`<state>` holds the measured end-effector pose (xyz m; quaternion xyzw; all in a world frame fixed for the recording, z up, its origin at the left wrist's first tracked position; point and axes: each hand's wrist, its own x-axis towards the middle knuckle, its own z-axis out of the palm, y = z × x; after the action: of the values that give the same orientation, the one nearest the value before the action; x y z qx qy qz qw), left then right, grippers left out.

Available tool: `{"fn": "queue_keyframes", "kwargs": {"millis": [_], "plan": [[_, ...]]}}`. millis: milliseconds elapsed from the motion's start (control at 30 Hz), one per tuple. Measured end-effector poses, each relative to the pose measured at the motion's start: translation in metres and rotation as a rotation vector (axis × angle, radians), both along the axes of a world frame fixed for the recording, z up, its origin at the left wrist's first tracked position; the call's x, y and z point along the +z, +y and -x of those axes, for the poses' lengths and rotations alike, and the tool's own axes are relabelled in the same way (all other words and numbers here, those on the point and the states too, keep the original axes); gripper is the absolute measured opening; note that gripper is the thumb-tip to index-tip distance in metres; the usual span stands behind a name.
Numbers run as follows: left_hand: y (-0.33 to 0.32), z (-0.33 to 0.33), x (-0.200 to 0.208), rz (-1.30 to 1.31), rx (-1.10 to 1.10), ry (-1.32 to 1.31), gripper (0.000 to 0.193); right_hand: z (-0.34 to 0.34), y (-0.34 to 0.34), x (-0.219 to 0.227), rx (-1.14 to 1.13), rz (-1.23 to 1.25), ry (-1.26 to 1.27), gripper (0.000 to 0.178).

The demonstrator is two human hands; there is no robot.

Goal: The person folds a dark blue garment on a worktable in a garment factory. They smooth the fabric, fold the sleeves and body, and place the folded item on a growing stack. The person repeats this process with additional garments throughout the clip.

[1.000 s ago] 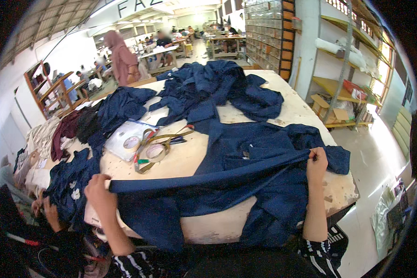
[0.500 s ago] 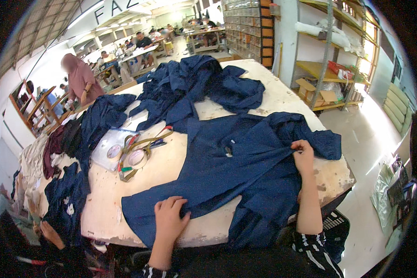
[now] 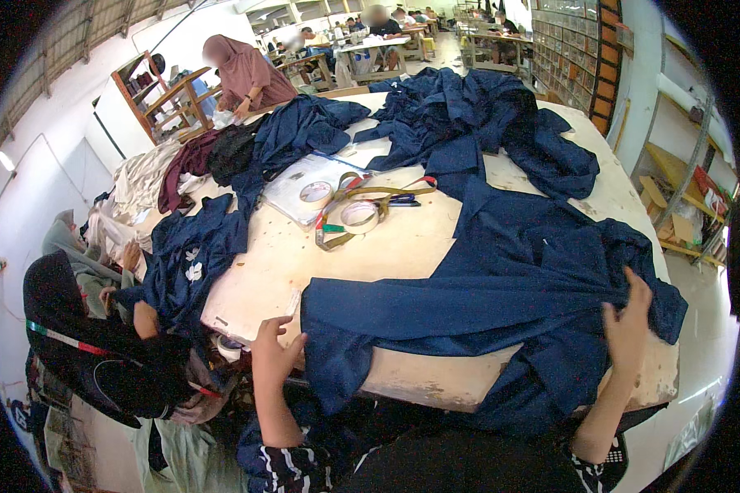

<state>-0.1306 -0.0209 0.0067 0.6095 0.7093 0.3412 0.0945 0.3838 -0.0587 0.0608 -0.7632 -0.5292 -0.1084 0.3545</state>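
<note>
A navy blue garment [image 3: 419, 308] lies spread over the near side of the table, one long panel stretching left and some cloth hanging over the front edge. By that panel's left end is my left hand [image 3: 275, 349], its fingers apart and nothing in it. My right hand [image 3: 629, 324] rests against the bunched right part of the garment with thumb and fingers spread, gripping nothing. Behind the garment, tape rolls [image 3: 358, 217], an olive strap [image 3: 335, 232] and a clear plastic packet [image 3: 292, 193] lie together.
More navy cloth [image 3: 444, 107] is heaped on the table's far side [image 3: 592, 123]. Along the left edge lie navy, black, maroon and cream fabrics [image 3: 144, 177]. A person in black [image 3: 90, 337] works close on my left; another in mauve [image 3: 247, 74] stands farther off. Shelves [image 3: 674, 172] stand right.
My view has turned left. The right hand's pinch on the cloth has opened into spread fingers. My left hand has come off the panel to beside its left end.
</note>
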Motion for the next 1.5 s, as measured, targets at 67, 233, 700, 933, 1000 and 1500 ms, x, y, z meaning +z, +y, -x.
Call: {"fn": "queue_keyframes", "kwargs": {"millis": [67,233,700,933,1000,1500], "plan": [[0.011,-0.007,-0.006,0.056,0.046,0.018,0.051,0.048,0.019,0.010,0.533,0.034,-0.147,0.064],[0.035,-0.022,-0.019,0.128,0.099,0.195,0.063,0.028,0.135,-0.048,0.556,0.390,-0.250,0.045],[0.026,-0.058,-0.004,0.165,-0.212,0.148,0.030,0.133,0.115,-0.031,0.820,0.681,-0.478,0.026],[0.023,-0.051,0.027,-0.791,-0.164,0.316,0.020,0.034,0.075,0.068,0.777,-0.021,0.268,0.034],[0.027,-0.068,0.030,-0.663,-0.333,0.377,0.017,0.015,0.063,0.056,0.772,0.094,0.235,0.036],[-0.007,-0.182,0.013,-0.219,-0.852,0.099,0.027,0.078,-0.033,-0.008,0.659,0.161,0.211,0.023]]}}
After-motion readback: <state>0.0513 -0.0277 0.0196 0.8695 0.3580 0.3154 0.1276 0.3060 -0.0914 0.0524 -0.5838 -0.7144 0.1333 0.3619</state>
